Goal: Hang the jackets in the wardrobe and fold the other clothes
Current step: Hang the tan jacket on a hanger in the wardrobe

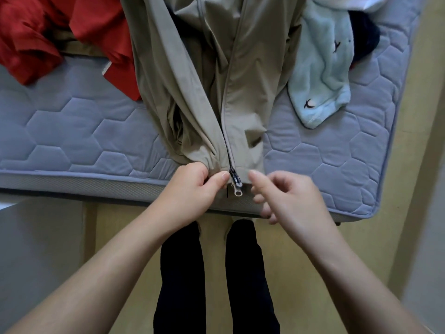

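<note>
Lower centre: left hand (190, 186) pinched the beige jacket (243, 104) at its hem, likely steadying the zip slider (233, 176); right hand (291, 196) hovered loose and empty beside it.

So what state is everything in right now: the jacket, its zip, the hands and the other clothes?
Beige jacket: lying on the mattress, not hung.
Zip slider: at the bottom hem.
Left hand: grips the hem beside the slider.
Right hand: near the hem, holding nothing, blurred.
Red garment: crumpled, unfolded.
Light blue garment: rumpled, unfolded.
</note>
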The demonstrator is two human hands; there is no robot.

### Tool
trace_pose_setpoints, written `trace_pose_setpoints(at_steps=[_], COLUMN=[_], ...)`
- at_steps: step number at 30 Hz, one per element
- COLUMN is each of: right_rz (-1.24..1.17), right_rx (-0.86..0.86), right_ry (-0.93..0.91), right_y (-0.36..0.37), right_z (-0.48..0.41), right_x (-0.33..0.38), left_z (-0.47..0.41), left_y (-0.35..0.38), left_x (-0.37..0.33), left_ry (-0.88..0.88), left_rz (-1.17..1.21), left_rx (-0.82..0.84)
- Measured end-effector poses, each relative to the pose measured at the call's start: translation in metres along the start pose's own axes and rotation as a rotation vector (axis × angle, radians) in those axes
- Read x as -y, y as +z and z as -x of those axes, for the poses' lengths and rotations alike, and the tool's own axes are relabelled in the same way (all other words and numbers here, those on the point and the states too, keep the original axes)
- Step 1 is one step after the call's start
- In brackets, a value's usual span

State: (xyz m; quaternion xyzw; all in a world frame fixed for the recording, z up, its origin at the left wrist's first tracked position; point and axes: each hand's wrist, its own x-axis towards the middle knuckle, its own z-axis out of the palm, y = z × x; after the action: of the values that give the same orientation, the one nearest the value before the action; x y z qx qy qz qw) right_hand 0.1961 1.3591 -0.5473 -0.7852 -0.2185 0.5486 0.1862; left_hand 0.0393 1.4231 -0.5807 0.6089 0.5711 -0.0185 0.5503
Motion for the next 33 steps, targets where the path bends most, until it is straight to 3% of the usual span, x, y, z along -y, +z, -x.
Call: trace_pose_setpoints(at_steps=[2,6,10,14,16,19,21,30,33], right_rz=[0.361,0.637,1.079,1.22,1.186,1.204,1.288,1.441,1.426], right_rx=[-0.05,0.054,0.053,0.202,0.159,-0.045,-0.136,-0.015,-0.001], right_ry=[-0.231,-0.405,-0.632,-0.851,-0.936,-0.85,-0.795,-0.79,-0.798], right_y=[-0.007,-0.002,0.001,-0.002,-0.006,-0.016,-0.023,-0.026,-0.025], right_z=[-0.002,-0.009,-0.016,-0.019,-0.025,-0.051,-0.068,-0.081,-0.084], right_x=[0.005,0.021,0.029,0.041,0.048,0.065,0.074,0.084,0.086], left_z=[0.0,-0.003,-0.005,-0.008,-0.01,0.001,0.009,0.001,0.001], left_y=[0.001,-0.004,-0.01,-0.019,-0.024,-0.026,-0.023,-0.026,-0.024], left_x=[-0.003,-0.01,-0.012,-0.006,-0.003,0.006,0.015,0.018,0.018], left_ry=[0.006,0.064,0.059,0.028,0.039,0.073,0.007,-0.174,-0.141], left_rz=[-0.006,-0.038,-0.102,-0.131,-0.155,-0.219,-0.139,0.396,0.371], left_rx=[0.006,0.06,0.084,0.136,0.167,0.273,0.278,0.269,0.274])
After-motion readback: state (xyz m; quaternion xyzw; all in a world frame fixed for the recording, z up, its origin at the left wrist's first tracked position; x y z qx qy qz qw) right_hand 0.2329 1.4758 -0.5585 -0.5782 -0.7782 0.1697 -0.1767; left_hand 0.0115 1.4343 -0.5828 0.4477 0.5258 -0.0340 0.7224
